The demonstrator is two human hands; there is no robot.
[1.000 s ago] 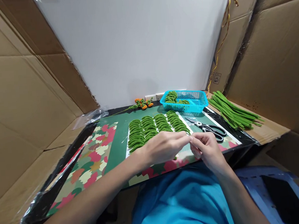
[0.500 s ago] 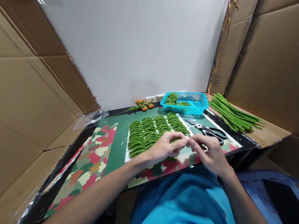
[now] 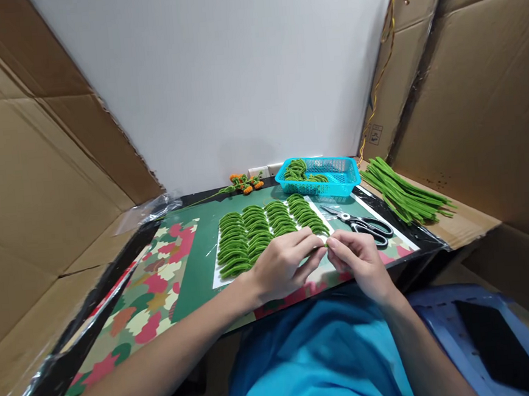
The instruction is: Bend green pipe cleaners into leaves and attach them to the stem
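Strip (image 3: 326,246), small and green, is pinched between the fingertips of both hands, just above the near side of the bench (image 3: 198,261). Left hand (image 3: 285,263) is curled, thumb and fingers closed on it. Right hand (image 3: 361,263) is closed on the other end in a similar pinch. Most of the strip is hidden by fingers; full shape can't be told.

Curved green pieces (image 3: 257,232) are laid out in four columns on a white sheet (image 3: 217,280) just beyond the left hand, lower part partly covered by it. Scissors (image 3: 346,217) are set down near the right hand, handles toward the right. More curved pieces are held in a blue basket (image 3: 321,188) behind the scissors, mostly at its left. Long green strips (image 3: 404,193) are bundled right of the basket. Orange flowers (image 3: 247,186) are placed at the back.
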